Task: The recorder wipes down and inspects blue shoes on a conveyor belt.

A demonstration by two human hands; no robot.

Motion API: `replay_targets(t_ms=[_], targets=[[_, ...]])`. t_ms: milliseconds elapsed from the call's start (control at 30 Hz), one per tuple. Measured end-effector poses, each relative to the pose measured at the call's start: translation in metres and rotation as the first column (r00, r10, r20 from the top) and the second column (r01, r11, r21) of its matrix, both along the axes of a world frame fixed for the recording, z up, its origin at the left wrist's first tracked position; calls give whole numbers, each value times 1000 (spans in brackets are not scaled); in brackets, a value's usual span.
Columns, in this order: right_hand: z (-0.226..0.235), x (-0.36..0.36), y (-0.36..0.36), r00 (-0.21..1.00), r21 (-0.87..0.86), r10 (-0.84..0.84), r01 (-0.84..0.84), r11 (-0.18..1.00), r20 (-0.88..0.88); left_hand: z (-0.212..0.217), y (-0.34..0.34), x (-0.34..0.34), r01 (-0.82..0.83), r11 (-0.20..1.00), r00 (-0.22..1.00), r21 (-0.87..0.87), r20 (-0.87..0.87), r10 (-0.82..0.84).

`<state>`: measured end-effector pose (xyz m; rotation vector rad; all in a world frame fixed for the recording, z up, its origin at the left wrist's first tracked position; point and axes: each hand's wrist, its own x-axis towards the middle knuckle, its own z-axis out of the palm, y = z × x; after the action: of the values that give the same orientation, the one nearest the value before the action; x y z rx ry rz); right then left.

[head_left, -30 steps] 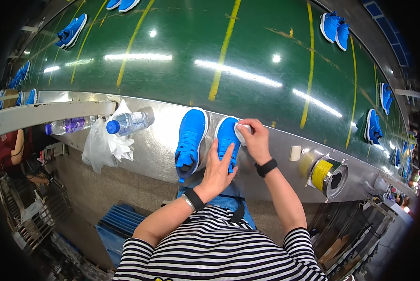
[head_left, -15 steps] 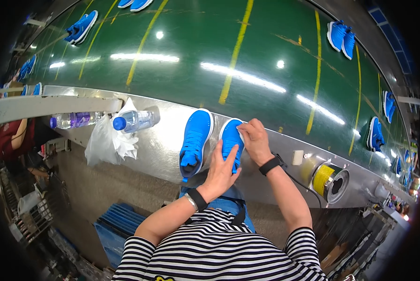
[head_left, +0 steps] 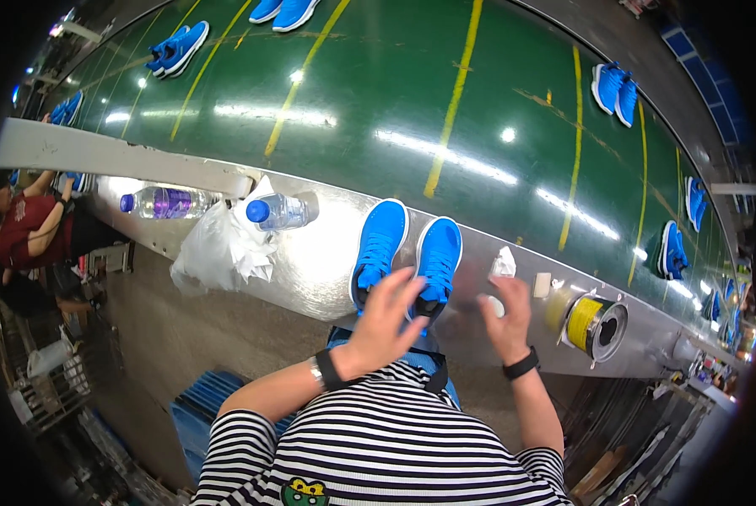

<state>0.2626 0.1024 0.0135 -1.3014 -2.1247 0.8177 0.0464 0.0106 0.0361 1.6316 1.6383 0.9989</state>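
Head view: a pair of blue shoes (head_left: 407, 253) stands on the steel table (head_left: 310, 270). The left hand (head_left: 386, 316) hovers over their heels, grip wide and empty; the right hand (head_left: 506, 316), also spread empty, is beside a crumpled white cloth (head_left: 503, 264). Two capped plastic bottles (head_left: 278, 212) lie nearby; contents unclear.

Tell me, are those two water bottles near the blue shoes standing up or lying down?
Lying down. The nearer bottle and the farther bottle both rest on their sides on the metal ledge, blue caps pointing left, beside a crumpled plastic bag.
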Motion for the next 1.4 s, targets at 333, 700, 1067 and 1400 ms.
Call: replay_targets(t_ms=[333, 700, 1067, 1400], targets=[[-39, -84, -87, 880, -28, 339, -350, 936, 333, -97, -12, -47, 138, 864, 948, -485, 318, 27], [11, 36, 117, 941, 243, 93, -178, 953, 324, -69, 6, -54, -49, 906, 954, -419, 250, 167], [-75, 207, 272, 628, -65, -290, 479, 875, 722, -61, -117, -69, -257, 688, 965, -678, -213, 151], [-10, 97, 264, 962, 97, -77, 53, 994, 262, -107, -218, -164, -472, 417, 881, -777, -430, 197]])
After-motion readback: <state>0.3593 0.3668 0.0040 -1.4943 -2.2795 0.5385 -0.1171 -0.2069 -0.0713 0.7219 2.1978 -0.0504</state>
